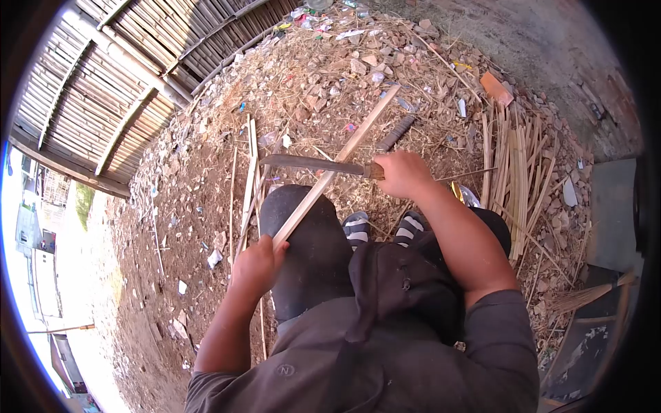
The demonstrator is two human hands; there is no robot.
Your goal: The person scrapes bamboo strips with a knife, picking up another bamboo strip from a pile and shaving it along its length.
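My right hand (405, 175) grips the wooden handle of a long machete (313, 163), whose blade points left and crosses over a pale bamboo strip (358, 138). Closed around the near end of that strip is my left hand (257, 265), beside my bent left knee. The strip slants up and away to the right, its far end above the rubble. Just beyond my right hand, a dark wrapped handle (398, 132) lies on the ground; the rest of it is hidden.
Split bamboo strips (520, 172) lie piled at the right, with a few more strips (249, 175) at the left. Rubble and litter cover the ground. A bamboo wall (117, 76) stands back left, a grey wall (537, 55) back right. An orange brick piece (496, 89) rests near the pile.
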